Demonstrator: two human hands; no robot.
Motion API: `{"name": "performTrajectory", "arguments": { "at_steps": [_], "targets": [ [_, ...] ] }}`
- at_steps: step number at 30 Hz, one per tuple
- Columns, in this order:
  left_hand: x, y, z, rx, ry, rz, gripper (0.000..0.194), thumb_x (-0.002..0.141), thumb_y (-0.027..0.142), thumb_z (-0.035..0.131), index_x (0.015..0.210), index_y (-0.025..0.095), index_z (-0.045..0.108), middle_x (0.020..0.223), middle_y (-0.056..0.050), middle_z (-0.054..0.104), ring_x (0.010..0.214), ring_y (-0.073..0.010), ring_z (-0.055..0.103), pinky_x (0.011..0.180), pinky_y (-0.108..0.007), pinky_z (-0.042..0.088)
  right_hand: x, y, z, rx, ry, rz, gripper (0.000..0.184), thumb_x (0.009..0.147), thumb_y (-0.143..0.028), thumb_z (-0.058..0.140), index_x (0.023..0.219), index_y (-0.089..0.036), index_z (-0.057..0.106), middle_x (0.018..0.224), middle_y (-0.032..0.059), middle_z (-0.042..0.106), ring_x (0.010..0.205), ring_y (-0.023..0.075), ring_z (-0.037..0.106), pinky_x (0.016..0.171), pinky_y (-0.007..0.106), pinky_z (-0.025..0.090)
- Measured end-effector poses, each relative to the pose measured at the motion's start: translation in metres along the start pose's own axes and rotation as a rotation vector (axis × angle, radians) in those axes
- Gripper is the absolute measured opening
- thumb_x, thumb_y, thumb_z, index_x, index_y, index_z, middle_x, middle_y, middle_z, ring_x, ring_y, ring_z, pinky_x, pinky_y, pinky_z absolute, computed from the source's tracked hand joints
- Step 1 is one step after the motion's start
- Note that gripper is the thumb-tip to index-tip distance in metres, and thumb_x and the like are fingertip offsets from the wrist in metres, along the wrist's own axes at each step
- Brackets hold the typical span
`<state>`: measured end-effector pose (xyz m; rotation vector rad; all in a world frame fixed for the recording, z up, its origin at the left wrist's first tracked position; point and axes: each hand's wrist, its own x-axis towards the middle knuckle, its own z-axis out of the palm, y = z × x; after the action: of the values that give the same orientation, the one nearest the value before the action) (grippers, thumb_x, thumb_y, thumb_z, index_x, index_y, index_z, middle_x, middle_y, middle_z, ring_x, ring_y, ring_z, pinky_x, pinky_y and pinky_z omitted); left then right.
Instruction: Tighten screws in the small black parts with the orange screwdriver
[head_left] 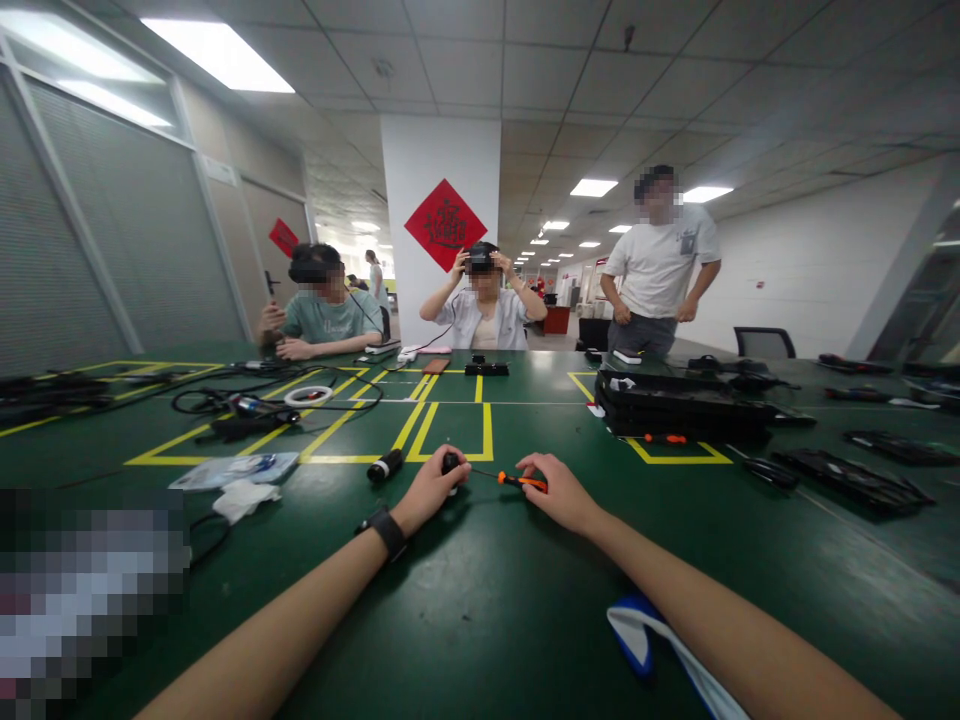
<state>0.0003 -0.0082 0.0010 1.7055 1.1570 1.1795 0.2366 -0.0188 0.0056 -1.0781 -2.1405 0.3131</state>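
Holding a small rounded black part (450, 463) in the left hand (433, 483), gripped narrowly with the fingers curled in. Holding an orange-and-black screwdriver (523, 481) by its handle in the right hand (562, 490), pretty loosely, with the thin shaft pointing left at the black part. So, sitting right between the two hands, over the near half of a smooth, slightly shiny dark green surface (465, 600). Wearing a dark wristband (390, 533) on the left wrist, too.

Just left of the hands, got a stubby black cylinder with a white band (385, 466), then a crumpled white tissue (246, 500) by a clear, glossy plastic bag with something blue inside (236, 470). Further out, marked off in yellow tape rectangles (487, 435), plus a flat white ring (308, 396) among looping black cables. Over on the right, stacked up, some long black trays (679, 400), with a small orange tool (666, 439) at the front edge.

Partly hidden under the right forearm: a blue-and-white fabric strap (637, 640), cut off at the bottom. Can't make out the pixelated patch at lower left. Can't tell about actual contact at the screwdriver tip either; too small, and partly behind fingers.
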Motion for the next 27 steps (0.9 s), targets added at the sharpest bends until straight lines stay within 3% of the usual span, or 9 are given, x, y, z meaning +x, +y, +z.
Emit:
{"name": "performTrajectory", "arguments": {
  "at_steps": [6, 12, 18, 27],
  "targets": [
    [-0.0004, 0.0004, -0.0001, 0.014, -0.015, 0.024, 0.023, 0.074, 0.038, 0.051, 0.086, 0.019, 0.048, 0.068, 0.002, 0.054, 0.063, -0.0115, 0.053, 0.056, -0.022, 0.04, -0.0001, -0.0007, 0.0028, 0.035, 0.028, -0.05, 0.032, 0.066, -0.014, 0.06, 0.097, -0.02, 0.056, 0.09, 0.0033, 0.053, 0.084, 0.0165, 0.049, 0.078, 0.029, 0.038],
    [0.0005, -0.0016, -0.0007, 0.022, -0.024, 0.028, 0.024, 0.074, 0.039, 0.05, 0.086, 0.018, 0.048, 0.068, 0.002, 0.054, 0.063, -0.012, 0.053, 0.056, -0.022, 0.04, 0.0, 0.0052, 0.0044, 0.065, 0.054, 0.091, 0.019, 0.081, -0.021, 0.044, 0.096, -0.02, 0.056, 0.089, 0.0034, 0.059, 0.087, 0.0164, 0.051, 0.079, 0.03, 0.037],
    [-0.0004, -0.002, -0.0006, 0.006, -0.025, 0.03, 0.024, 0.074, 0.038, 0.051, 0.087, 0.018, 0.049, 0.069, 0.002, 0.055, 0.064, -0.0118, 0.053, 0.057, -0.022, 0.041, 0.0008, 0.0076, 0.0048, 0.074, 0.046, 0.109, 0.021, 0.075, -0.019, 0.05, 0.095, -0.019, 0.055, 0.075, -0.0001, 0.059, 0.075, 0.0147, 0.052, 0.071, 0.028, 0.039],
    [-0.0008, 0.0014, 0.0001, 0.005, -0.007, 0.007, 0.024, 0.073, 0.038, 0.052, 0.086, 0.018, 0.049, 0.069, 0.002, 0.055, 0.063, -0.0116, 0.053, 0.056, -0.022, 0.041, 0.0015, 0.0035, 0.0063, 0.176, 0.055, 0.048, 0.03, 0.066, -0.013, 0.057, 0.096, -0.018, 0.055, 0.087, 0.0022, 0.054, 0.078, 0.0136, 0.052, 0.073, 0.028, 0.043]
  ]
}}
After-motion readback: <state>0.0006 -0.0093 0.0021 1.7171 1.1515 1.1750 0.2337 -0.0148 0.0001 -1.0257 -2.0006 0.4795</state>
